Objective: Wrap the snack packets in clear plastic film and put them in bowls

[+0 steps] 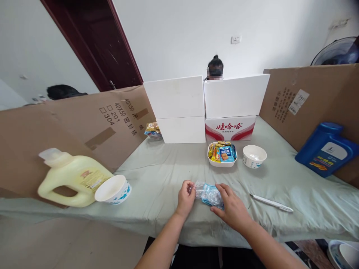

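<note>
A crinkled clear plastic bag (pixel 201 186) with something blue inside lies near the front of the cloth-covered table. My left hand (pixel 186 198) is closed, its thumb and fingers pinching the bag's left end. At the other end, my right hand (pixel 232 207) has its thumb and fingers around the bag's right side, the palm facing down. What the blue contents are cannot be made out through the plastic. Farther back stands a white bowl (pixel 222 164) filled with wrapped snacks (pixel 226 154), and a white paper bowl (pixel 254 157) is to its right. A white pen (pixel 271 203) lies right of my right hand.
Yellow jug (pixel 94 172) and another paper bowl (pixel 113 190) stand left. A blue bottle (pixel 327 149) leans right. White boxes (pixel 179 108) line the back, with a snack pack (pixel 153 129) beside them. Cardboard sheets (pixel 112 123) flank the table. A person (pixel 215 68) is behind the boxes.
</note>
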The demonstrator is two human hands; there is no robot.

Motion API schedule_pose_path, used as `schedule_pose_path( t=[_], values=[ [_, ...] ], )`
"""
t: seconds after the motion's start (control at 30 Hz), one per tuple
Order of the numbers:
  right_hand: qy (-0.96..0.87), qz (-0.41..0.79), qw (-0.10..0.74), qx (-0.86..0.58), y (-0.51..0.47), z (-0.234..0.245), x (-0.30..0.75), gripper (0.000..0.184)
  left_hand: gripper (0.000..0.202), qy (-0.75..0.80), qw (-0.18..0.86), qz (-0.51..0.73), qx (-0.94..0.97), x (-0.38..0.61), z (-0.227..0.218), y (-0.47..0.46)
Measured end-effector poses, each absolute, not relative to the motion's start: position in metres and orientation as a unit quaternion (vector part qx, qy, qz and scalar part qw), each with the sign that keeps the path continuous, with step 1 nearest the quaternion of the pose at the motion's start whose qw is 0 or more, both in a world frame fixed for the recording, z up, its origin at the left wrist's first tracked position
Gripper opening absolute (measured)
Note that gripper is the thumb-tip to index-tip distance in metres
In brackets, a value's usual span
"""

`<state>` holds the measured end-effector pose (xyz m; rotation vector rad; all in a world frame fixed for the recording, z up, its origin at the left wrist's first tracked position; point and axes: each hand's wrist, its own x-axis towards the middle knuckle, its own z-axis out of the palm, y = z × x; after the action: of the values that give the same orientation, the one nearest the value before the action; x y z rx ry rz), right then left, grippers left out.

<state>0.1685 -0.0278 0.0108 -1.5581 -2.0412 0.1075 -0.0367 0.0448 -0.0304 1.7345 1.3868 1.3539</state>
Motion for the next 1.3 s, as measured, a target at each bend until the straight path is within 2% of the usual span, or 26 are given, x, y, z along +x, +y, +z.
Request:
schedule_pose_path(
  t=[0.03,0.13,0.17,0.27,0.37,0.47,0.57,0.63,0.77,0.97,1.07,1.17,1.3],
  values=[
    [-0.763,0.052,0.272,-0.583,-0.025,0.009,0.161,0.058,0.009,0.519,0.252,0.499,0.646,-0.037,-0.030,0.044],
    [-0.773,0.077,0.280,-0.564,-0.024,-0.002,0.172,0.026,0.013,0.544,0.198,0.494,0.649,-0.039,-0.031,0.044],
    [-0.770,0.078,0.301,-0.557,-0.026,-0.007,0.185,0.024,0.017,0.551,0.180,0.492,0.650,-0.040,-0.031,0.045],
    [-0.712,0.033,0.378,-0.591,-0.044,-0.024,0.235,0.023,0.030,0.556,0.146,0.483,0.661,-0.038,-0.030,0.046],
    [-0.631,-0.037,0.401,-0.663,-0.067,-0.036,0.274,0.019,0.036,0.512,0.110,0.462,0.716,-0.035,-0.025,0.042],
    [-0.617,-0.074,0.401,-0.673,-0.084,-0.036,0.282,0.018,0.033,0.419,0.034,0.391,0.819,-0.031,-0.019,0.036],
    [-0.660,-0.086,0.416,-0.620,-0.084,-0.022,0.265,0.014,0.027,0.379,-0.014,0.320,0.868,-0.026,-0.012,0.032],
    [-0.691,-0.085,0.427,-0.576,-0.079,-0.008,0.252,0.012,0.014,0.372,-0.034,0.319,0.871,-0.025,-0.007,0.028],
    [-0.699,-0.101,0.450,-0.546,-0.075,0.014,0.238,0.011,0.017,0.327,-0.098,0.367,0.865,-0.029,0.002,0.005],
    [-0.694,-0.125,0.485,-0.518,-0.095,0.035,0.224,0.015,0.018,0.231,-0.082,0.319,0.916,-0.038,0.001,-0.049],
    [-0.779,-0.068,0.436,-0.445,-0.097,0.044,0.198,0.025,0.018,0.219,-0.050,0.305,0.925,-0.029,0.002,-0.064],
    [-0.860,0.002,0.324,-0.395,-0.084,0.042,0.176,0.029,0.020,0.227,0.011,0.278,0.933,-0.012,0.005,-0.070],
    [-0.819,0.024,0.229,-0.525,-0.059,0.016,0.181,0.027,0.025,0.335,0.071,0.229,0.911,-0.003,0.002,-0.063]
  ],
)
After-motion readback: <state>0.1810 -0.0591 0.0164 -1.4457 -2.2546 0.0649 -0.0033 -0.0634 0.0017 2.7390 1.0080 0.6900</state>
